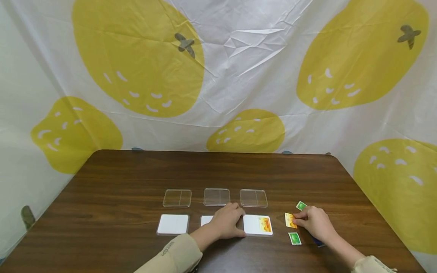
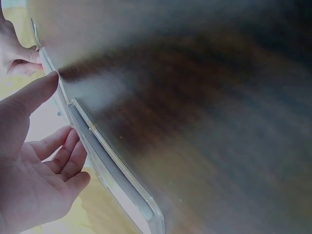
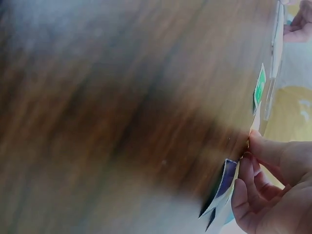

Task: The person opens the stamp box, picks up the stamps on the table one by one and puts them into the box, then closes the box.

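My left hand (image 1: 225, 222) straddles the left end of a clear plastic case (image 1: 250, 225) with a white card in it, thumb at the near edge and fingers at the far edge. An orange picture stamp (image 1: 264, 224) lies on that card's right side. Another orange stamp (image 1: 290, 220) is pinched between the thumb and fingers of my right hand (image 1: 315, 223), low over the table. Green stamps lie beside it, one nearer (image 1: 294, 238) and one farther (image 1: 301, 205). In the right wrist view, a dark-backed piece (image 3: 226, 178) is by the fingers.
Two more white-card cases stand in the row, one at the left (image 1: 172, 224), one partly under my left hand (image 1: 206, 220). Behind them lie three clear lids (image 1: 177, 198). Something dark blue (image 1: 318, 241) shows beneath my right wrist. A lemon-patterned curtain (image 1: 218, 94) hangs behind the table (image 1: 119, 182).
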Demonstrator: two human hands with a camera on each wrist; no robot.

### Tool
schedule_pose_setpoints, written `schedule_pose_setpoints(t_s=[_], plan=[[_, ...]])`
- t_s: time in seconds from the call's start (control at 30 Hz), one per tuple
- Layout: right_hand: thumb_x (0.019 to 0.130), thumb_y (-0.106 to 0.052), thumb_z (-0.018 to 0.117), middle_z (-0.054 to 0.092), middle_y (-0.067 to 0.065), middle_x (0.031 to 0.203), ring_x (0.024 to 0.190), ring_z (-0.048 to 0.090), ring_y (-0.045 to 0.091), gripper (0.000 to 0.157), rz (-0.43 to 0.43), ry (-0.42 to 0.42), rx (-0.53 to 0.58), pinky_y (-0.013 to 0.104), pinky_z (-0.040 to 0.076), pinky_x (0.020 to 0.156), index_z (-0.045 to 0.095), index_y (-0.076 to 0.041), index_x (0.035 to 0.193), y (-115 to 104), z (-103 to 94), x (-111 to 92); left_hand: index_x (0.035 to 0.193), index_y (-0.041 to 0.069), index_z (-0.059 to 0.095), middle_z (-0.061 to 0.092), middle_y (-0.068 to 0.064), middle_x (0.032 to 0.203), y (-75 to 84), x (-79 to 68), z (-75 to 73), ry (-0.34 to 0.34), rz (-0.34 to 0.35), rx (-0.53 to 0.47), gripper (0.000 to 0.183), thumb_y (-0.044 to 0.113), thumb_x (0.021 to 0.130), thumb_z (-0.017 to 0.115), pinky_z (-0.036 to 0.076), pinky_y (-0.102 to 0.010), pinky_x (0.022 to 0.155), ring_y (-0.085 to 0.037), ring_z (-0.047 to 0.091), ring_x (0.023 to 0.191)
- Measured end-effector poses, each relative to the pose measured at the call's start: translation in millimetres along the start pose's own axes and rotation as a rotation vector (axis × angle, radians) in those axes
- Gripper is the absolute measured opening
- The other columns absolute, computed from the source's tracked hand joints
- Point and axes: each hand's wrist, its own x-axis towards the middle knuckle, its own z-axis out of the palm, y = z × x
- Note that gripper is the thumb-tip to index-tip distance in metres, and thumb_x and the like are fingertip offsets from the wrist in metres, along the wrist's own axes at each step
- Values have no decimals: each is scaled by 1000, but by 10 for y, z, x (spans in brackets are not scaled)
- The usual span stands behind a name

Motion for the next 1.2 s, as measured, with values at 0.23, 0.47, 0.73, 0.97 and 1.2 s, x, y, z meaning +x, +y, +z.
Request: schedule_pose_setpoints(t_s=[0.23, 0.47, 0.73, 0.97, 1.2], plan=[[66, -14, 78, 67, -1, 65, 59, 56, 10, 11, 142, -62, 84, 27, 41, 53, 73, -8, 73, -27, -12, 36, 101, 13, 63, 52, 5, 87, -4, 2, -1, -1, 3, 3, 48, 42, 66, 76, 42, -21, 64, -9, 47, 81], [62, -9, 75, 60, -2, 62, 57, 48, 10, 13, 279, -147, 192, 24, 38, 50, 67, -4, 70, -36, -26, 113, 100, 13, 63, 51, 6, 86, -3, -1, 5, 3, 1, 6, 47, 42, 65, 77, 42, -21, 63, -9, 46, 80], [61, -4, 73, 56, 0, 55, 50, 50, 12, 13, 342, -158, 238, 25, 39, 46, 62, -2, 66, -33, -36, 163, 100, 13, 63, 52, 6, 86, 4, -5, -6, 2, 0, 4, 47, 42, 66, 76, 42, -21, 64, -10, 46, 81], [71, -2, 66, 60, 4, 58, 53, 54, 14, 5, 333, -209, 364, 26, 43, 46, 62, 1, 70, 0, -60, 189, 100, 14, 63, 52, 6, 87, 1, 3, 2, -3, 0, 8, 47, 43, 66, 76, 42, -21, 65, -10, 47, 82], [75, -4, 65, 64, 7, 65, 57, 56, 14, 11, 330, -254, 479, 27, 45, 48, 62, 6, 77, -19, -142, 248, 100, 13, 63, 52, 5, 87, 2, 1, -7, -6, -1, 4, 47, 43, 66, 76, 42, -21, 65, -9, 47, 81]])
